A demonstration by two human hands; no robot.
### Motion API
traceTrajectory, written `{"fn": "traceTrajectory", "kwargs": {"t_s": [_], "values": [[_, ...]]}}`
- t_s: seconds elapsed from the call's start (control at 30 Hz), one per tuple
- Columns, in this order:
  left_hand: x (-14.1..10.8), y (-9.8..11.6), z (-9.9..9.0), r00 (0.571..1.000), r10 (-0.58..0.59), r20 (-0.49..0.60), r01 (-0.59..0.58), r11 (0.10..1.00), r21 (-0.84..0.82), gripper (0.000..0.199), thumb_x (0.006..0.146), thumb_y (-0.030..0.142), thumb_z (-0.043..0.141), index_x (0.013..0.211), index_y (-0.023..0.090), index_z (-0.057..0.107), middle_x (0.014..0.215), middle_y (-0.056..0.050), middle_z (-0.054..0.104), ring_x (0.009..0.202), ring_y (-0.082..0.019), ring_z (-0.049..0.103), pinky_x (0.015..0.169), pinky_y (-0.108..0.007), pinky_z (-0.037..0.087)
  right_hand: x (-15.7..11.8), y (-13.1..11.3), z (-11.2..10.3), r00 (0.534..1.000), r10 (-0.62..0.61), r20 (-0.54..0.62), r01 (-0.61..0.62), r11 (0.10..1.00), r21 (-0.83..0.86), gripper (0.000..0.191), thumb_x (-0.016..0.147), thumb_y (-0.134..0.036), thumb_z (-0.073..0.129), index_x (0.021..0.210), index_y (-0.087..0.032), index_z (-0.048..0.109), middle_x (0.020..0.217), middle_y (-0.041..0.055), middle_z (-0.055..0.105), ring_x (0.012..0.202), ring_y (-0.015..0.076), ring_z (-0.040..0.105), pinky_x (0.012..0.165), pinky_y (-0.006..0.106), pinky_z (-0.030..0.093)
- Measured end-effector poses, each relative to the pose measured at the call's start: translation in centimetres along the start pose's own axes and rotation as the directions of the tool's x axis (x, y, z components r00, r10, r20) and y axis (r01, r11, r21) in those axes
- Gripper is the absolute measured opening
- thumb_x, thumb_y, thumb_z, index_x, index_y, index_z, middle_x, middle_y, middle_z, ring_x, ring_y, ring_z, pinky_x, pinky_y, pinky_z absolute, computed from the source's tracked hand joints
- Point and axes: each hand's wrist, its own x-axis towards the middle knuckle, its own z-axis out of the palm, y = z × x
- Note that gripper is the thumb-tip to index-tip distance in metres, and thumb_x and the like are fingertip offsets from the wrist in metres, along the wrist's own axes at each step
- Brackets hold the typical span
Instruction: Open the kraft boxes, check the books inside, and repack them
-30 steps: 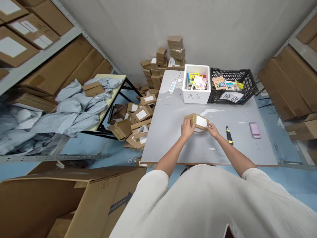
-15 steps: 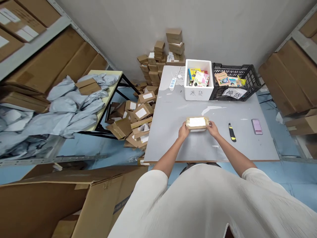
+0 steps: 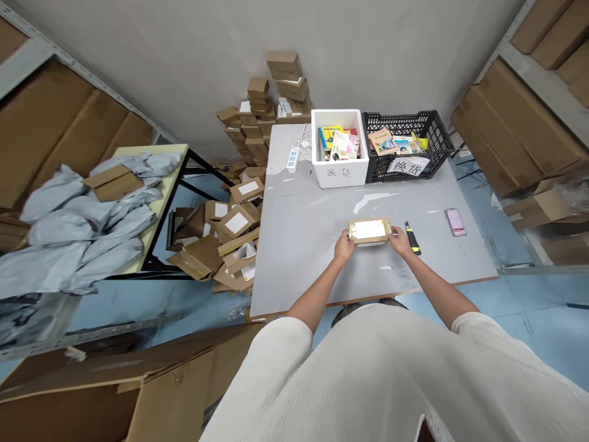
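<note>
Presently the left grip (image 3: 344, 247) is clamped on the left end of the small carton (image 3: 370, 237), and the right grip (image 3: 400, 241) on its right end, so the carton is situated between them, with its white label (image 3: 369, 229) upward. Whether it touches the worktop (image 3: 299, 258) below, I cannot tell. A cutter (image 3: 413, 239) lies just beside the right grip

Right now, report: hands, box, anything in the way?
Left fingers, right fingers gripping box at opposite ends. White label up. Utility knife close by right fingers, clear of box.
</note>
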Motion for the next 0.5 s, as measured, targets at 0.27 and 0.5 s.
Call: {"fn": "traceTrajectory", "kwargs": {"t_s": [0.27,0.5], "values": [[0.6,1.2,2.0,0.999,-0.034,0.008,0.033,0.998,0.060,0.042,0.104,0.034,0.060,0.145,0.024,0.062,0.126,-0.012,0.079,0.114,-0.029,0.074,0.102,-0.042,0.058,2.9,3.9,-4.7,0.998,0.031,-0.059,-0.032,0.999,-0.028,0.035,0.083,-0.036,0.065,0.114,-0.022,0.075,0.119,0.0107,0.079,0.115,0.0291,0.072,0.113,0.049,0.053],[-0.3,1.5,2.6,0.991,-0.058,-0.119,0.073,0.989,0.126,0.046,0.103,0.034,0.062,0.147,0.024,0.061,0.144,-0.015,0.069,0.120,-0.029,0.071,0.106,-0.044,0.056,4.8,7.8,-7.4,0.964,0.253,-0.085,-0.266,0.876,-0.402,0.052,0.081,-0.036,0.076,0.129,-0.017,0.070,0.140,0.0256,0.066,0.131,0.0417,0.067,0.111,0.054,0.052]]}}
